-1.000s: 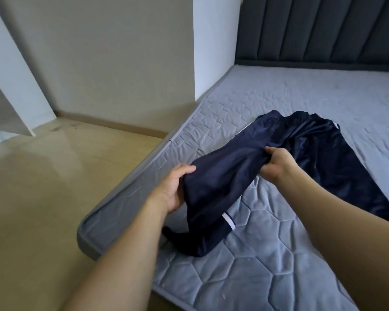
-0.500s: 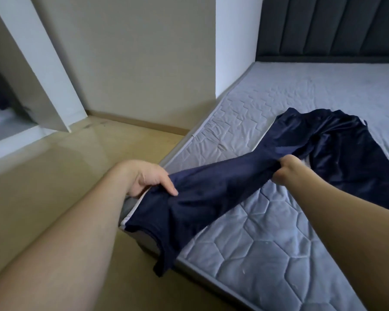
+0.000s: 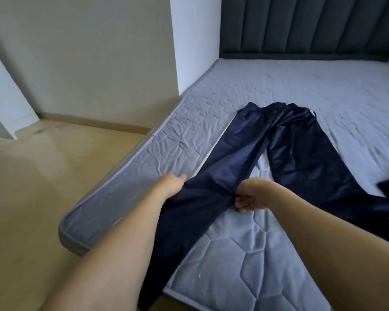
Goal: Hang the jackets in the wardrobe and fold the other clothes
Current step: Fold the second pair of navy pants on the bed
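A pair of dark navy track trousers (image 3: 290, 149) lies spread on the grey quilted mattress (image 3: 323, 90), waistband towards the headboard, the two legs apart. The left leg runs towards me and its end hangs over the mattress's near edge. My left hand (image 3: 172, 184) grips the outer edge of that leg, its fingers hidden under the cloth. My right hand (image 3: 248, 196) pinches the inner edge of the same leg with curled fingers. The right leg runs off to the right edge of the view.
A dark padded headboard (image 3: 301, 25) stands at the far end of the mattress. To the left is bare wooden floor (image 3: 32, 187), a beige wall and a white panel (image 3: 2, 95). A white wall corner (image 3: 195, 41) meets the mattress's left side.
The bunched trouser leg has been pulled out straight and laid flat on the mattress. Both hands moved down the leg towards me, and the trousers now lie spread with the legs apart.
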